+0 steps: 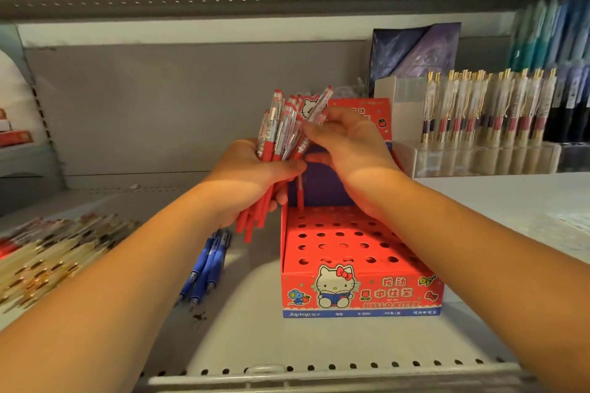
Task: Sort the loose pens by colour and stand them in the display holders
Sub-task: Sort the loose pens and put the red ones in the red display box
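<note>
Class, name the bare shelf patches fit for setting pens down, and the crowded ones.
Bare: right of the red holder, before the clear rack; the strip fronting the holder. Crowded: left, with the pen pile and blue pens.

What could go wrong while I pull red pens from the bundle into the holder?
1. The left hand grips a thick, splayed bundle of red pens while the right hand pinches one pen out; others could drag loose and drop.
2. The holder looks like light card with small holes; a missed hole could shove it.
3. Dropped red pens could land among the blue pens beside it.
</note>
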A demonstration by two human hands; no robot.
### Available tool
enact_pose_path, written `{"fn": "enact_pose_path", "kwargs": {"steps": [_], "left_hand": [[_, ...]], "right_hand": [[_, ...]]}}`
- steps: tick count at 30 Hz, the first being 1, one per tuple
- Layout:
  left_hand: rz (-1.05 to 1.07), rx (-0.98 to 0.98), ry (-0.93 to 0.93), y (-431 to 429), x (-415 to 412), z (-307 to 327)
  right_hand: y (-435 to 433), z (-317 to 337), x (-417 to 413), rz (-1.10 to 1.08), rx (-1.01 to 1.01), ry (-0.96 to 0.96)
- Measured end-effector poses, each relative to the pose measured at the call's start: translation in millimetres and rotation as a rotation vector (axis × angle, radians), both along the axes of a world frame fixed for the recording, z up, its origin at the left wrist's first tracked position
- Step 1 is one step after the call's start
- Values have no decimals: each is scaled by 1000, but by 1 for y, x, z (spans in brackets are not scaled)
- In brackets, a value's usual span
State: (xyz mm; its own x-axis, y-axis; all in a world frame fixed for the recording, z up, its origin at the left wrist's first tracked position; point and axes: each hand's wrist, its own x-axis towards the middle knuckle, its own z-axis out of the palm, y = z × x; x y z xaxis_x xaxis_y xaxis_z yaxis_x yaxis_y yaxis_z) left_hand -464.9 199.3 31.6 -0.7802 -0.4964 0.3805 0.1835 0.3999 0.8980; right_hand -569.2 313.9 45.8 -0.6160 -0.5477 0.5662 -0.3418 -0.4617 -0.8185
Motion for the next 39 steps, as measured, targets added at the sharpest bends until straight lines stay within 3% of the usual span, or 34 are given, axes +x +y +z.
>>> {"fn": "enact_pose_path", "kwargs": {"steps": [8,16,19,27,39], "left_hand": [[-29,149,47,4,2,2],[122,93,93,-2,-2,0],[192,48,102,-4,-3,-2],[134,24,19,1,-2,-9],[84,56,51,3,-3,-8]], "right_hand": [[9,-1,2,22,-62,-96],[23,9,-15,-247,-200,-32],[26,9,-22,-426,-121,161],[20,-5,-31,-500,100,347],[17,-12,-34,-315,340,452]]}}
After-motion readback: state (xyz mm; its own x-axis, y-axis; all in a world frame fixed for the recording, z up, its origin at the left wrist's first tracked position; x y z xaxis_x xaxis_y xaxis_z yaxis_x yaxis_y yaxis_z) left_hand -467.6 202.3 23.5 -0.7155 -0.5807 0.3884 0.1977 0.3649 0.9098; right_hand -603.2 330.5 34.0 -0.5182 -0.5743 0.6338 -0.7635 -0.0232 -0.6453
